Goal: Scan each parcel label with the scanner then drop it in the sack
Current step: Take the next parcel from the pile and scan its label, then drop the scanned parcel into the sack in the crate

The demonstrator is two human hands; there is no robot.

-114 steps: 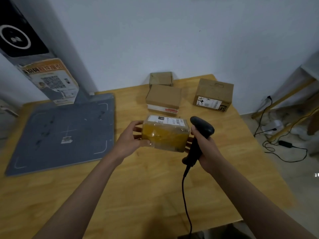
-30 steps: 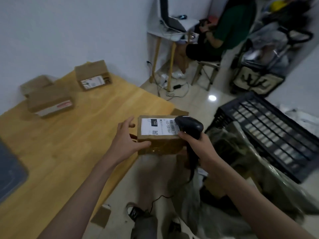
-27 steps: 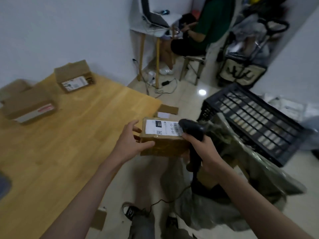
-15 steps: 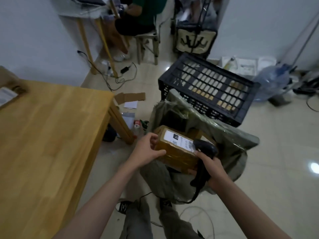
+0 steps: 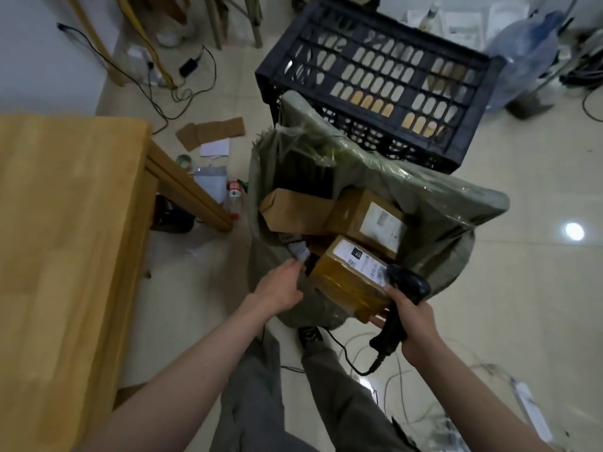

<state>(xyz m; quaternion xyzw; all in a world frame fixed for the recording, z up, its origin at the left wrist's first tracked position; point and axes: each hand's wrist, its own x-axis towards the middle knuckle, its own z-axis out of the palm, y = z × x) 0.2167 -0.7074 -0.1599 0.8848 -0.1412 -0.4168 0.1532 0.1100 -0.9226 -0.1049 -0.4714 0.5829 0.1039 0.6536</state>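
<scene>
Head view: the taped parcel (image 5: 350, 282) is lying tilted over the open mouth of the sack (image 5: 424, 203), its long axis running from upper left to lower right and its white label (image 5: 365, 263) facing up. The right hand (image 5: 412, 324) is gripping the scanner (image 5: 403, 301) with fingers curled round the handle, the scanner head touching the label's near end; two fingertips are reaching under the parcel's near corner. The left hand (image 5: 280, 290) is lying just beside the parcel's left end at the sack's rim, fingers loosely bent, whether holding the rim cannot be told. Both forearms are reaching forward and down, beside the wooden surface (image 5: 65, 239).
</scene>
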